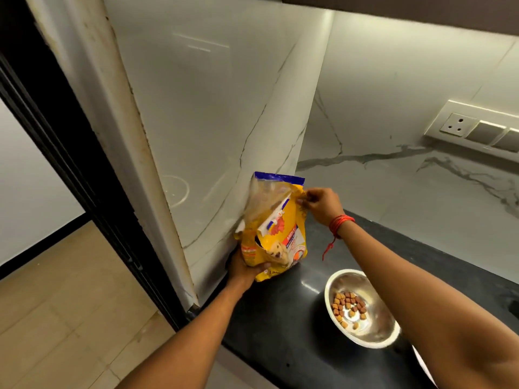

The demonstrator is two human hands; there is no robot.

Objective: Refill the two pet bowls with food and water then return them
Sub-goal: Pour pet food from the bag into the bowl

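Note:
A yellow pet food bag (276,226) with a blue top stands upright on the black counter (280,327), in the corner against the marble wall. My left hand (243,269) grips the bag's bottom left. My right hand (323,204) pinches the upper right edge of the bag near its opening. A steel bowl (362,308) sits on the counter to the right of the bag, under my right forearm, holding a small heap of brown and orange kibble (348,307). Only this one bowl is in view.
Marble panels (224,122) rise behind and left of the bag. A white socket and switch plate (474,127) is on the back wall at right. The counter's left edge drops to a tan tiled floor (70,318). A dark door frame (56,136) runs along the left.

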